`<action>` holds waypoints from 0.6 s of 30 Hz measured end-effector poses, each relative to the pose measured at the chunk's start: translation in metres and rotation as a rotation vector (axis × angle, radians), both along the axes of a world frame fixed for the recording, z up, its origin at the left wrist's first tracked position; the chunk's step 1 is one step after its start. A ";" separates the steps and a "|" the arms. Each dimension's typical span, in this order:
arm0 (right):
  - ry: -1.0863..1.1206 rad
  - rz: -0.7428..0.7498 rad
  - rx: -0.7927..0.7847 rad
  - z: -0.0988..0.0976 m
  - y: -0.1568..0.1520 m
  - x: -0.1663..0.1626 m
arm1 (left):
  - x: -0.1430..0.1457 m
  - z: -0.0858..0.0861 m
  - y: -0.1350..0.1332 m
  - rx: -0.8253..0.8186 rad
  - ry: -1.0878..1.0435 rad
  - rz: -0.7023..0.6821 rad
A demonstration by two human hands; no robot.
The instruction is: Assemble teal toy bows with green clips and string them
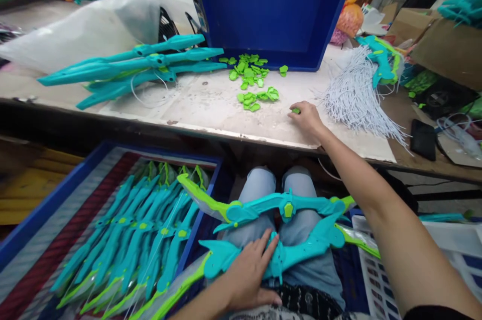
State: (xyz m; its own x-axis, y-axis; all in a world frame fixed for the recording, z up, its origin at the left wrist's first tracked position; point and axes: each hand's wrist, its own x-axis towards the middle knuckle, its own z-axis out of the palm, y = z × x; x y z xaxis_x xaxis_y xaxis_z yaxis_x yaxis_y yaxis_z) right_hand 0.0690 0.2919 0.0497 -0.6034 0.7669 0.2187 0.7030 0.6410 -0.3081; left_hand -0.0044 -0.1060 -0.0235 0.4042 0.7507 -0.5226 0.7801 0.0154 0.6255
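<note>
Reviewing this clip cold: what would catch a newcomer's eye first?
Probably the teal toy bows lying across the person's lap, the left hand resting flat on the nearer one. Next, the right hand reaching to a small green piece on the worktable, near a scatter of green pieces before a blue bin.

Single head-worn view, looking forward and down, close over lap and workbench (211,104)
</note>
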 end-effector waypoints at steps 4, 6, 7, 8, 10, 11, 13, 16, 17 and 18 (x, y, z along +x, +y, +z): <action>0.170 -0.051 -0.027 -0.010 -0.033 0.044 | -0.005 0.015 0.035 -0.051 -0.017 -0.122; 0.166 -0.087 0.002 -0.014 -0.041 0.060 | -0.008 0.023 0.049 -0.037 -0.021 -0.144; 0.166 -0.102 0.015 -0.015 -0.044 0.065 | -0.009 0.028 0.055 -0.032 -0.025 -0.132; 0.171 -0.113 0.020 -0.014 -0.045 0.069 | -0.011 0.033 0.061 -0.030 -0.035 -0.104; 0.209 -0.126 0.015 -0.011 -0.052 0.075 | -0.015 0.040 0.073 -0.059 -0.096 -0.025; 0.249 -0.121 0.005 -0.009 -0.059 0.077 | -0.017 0.041 0.078 -0.097 -0.152 0.017; 0.355 -0.044 -0.021 -0.006 -0.087 0.084 | -0.020 0.036 0.087 -0.197 -0.286 0.096; 0.464 0.196 -0.057 -0.010 -0.159 0.099 | -0.021 0.020 0.094 -0.370 -0.488 0.255; 0.456 0.251 -0.062 -0.015 -0.188 0.106 | -0.021 0.014 0.095 -0.427 -0.549 0.304; 0.421 0.301 -0.069 -0.022 -0.216 0.113 | -0.020 0.009 0.095 -0.480 -0.604 0.340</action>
State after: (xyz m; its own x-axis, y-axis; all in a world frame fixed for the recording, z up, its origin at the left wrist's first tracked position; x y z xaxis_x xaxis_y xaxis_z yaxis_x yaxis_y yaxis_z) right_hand 0.1817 0.0756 0.0280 -0.6702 0.5939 0.4451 0.2969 0.7642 -0.5726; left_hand -0.0245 -0.0111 -0.0142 0.5092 0.6336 -0.5824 0.2182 0.5596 0.7995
